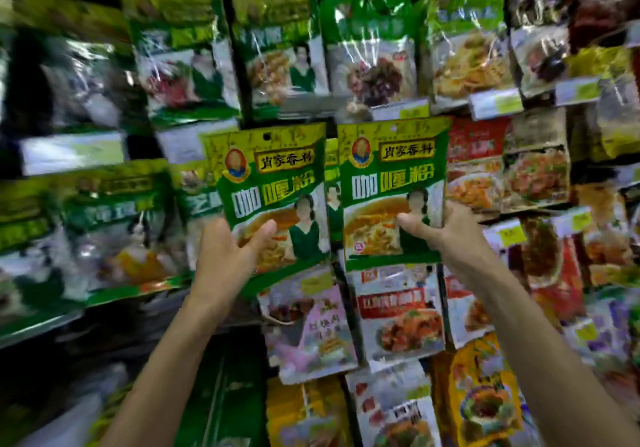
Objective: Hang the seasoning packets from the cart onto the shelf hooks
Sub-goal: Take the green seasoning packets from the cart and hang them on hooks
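I hold two identical green and yellow seasoning packets up in front of the shelf. My left hand point(231, 252) grips the lower edge of the left packet point(268, 183), thumb across its front. My right hand point(440, 230) grips the right packet point(391, 176) near its lower right corner. Each packet has a small hang hole at its top edge. Behind the gap between them, a matching packet point(331, 197) hangs on the shelf. The hook itself is hidden. The cart is not in view.
Rows of hanging packets fill the shelf: green ones point(187, 62) above and to the left, red and orange ones point(505, 166) to the right, pink and white ones point(398, 311) below. Yellow price tags point(497, 103) stick out from the hook ends.
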Available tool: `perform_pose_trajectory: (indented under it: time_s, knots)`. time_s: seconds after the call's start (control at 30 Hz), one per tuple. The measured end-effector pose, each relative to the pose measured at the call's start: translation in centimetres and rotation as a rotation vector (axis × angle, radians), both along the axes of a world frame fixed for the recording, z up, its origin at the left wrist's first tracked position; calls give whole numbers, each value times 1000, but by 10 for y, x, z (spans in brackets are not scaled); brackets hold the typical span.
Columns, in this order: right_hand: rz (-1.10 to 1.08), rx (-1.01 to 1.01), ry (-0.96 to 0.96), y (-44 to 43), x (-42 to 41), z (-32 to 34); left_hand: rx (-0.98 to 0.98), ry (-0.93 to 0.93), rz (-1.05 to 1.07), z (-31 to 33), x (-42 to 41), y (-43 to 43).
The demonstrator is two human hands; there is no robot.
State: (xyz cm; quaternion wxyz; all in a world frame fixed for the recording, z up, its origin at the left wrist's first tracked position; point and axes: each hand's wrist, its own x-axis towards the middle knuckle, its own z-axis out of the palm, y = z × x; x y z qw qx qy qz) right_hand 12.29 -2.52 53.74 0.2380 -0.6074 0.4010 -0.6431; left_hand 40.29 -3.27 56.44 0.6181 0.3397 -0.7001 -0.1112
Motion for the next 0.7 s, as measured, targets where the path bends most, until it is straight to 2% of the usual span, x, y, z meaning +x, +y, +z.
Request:
perform_pose_trajectory:
  time_s: [0.2, 0.43, 0.6, 0.7]
  knots:
    - [145, 24, -26, -35, 33, 13, 58, 145, 74, 17, 50, -2]
    - [250, 82, -32, -65, 50, 17, 152, 170, 103, 22, 76, -6]
    - [239, 142, -118, -81, 55, 25, 157, 225, 180, 20, 71, -12]
    - [201, 161, -98, -84, 56, 32, 169, 264, 164, 21, 68, -17]
